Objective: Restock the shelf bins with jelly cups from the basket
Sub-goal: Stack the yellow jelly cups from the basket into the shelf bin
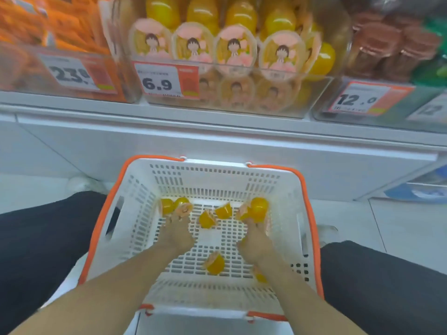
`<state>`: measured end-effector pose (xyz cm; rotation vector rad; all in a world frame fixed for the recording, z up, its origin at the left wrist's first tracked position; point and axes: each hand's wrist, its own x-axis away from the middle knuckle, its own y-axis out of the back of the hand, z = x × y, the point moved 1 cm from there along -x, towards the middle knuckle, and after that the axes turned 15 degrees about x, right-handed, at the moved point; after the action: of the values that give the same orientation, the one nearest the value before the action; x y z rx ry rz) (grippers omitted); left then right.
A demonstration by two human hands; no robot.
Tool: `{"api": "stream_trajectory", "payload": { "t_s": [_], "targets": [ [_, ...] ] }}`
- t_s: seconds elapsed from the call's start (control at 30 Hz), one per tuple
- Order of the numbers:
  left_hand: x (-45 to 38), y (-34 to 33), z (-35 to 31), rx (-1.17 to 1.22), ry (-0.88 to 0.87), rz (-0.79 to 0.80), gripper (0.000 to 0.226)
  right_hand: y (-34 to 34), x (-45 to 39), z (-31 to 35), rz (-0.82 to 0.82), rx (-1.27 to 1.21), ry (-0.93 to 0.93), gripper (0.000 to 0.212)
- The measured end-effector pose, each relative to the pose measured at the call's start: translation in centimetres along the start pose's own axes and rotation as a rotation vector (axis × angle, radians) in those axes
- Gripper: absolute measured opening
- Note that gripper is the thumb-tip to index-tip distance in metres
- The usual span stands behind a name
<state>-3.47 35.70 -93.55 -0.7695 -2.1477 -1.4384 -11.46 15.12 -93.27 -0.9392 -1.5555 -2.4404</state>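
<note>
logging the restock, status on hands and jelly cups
Left hand and right hand both down in the basket, each gripping jelly cups. Loose jelly cup lies between the wrists. Nothing blocking the shelf bin.

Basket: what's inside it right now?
Loose yellow jelly cups lie in the basket; the left hand and right hand reach among them. The right forearm partly covers one.

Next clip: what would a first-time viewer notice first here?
Both hands reach into the white basket with orange handles: the left hand picks at a jelly cup, the right hand at another jelly cup. Above, the clear shelf bin is packed with yellow cups behind a 6.9 price tag.
</note>
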Motion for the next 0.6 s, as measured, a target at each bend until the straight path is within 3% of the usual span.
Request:
{"api": "stream_trajectory", "payload": {
  "t_s": [0.07, 0.2, 0.3, 0.4, 0.6],
  "targets": [
    [-0.3, -2.5, 2.1, 0.111, 0.042, 0.074, 0.056, -2.1, -0.3, -1.8, 0.125, 0.082, -0.043, 0.069],
    [0.3, -6.7, 2.1, 0.467, 0.035, 0.277, 0.040, -4.7, -1.4, -3.5, 0.160, 0.139, -0.085, 0.068],
    [-0.5, -9.3, 1.0, 0.425, -0.068, 0.367, 0.063, -5.3, -2.5, -3.9, 0.143, 0.059, -0.151, 0.064],
    [-0.8, -10.8, 1.0, 0.224, -0.158, 0.334, 0.058, -5.3, -3.1, -3.7, 0.148, 0.003, -0.186, 0.056],
    [-1.3, -10.2, 1.7, 0.370, -0.214, 0.255, 0.038, -6.1, -3.6, -1.9, 0.295, 0.091, -0.059, 0.025]
  ]
}}
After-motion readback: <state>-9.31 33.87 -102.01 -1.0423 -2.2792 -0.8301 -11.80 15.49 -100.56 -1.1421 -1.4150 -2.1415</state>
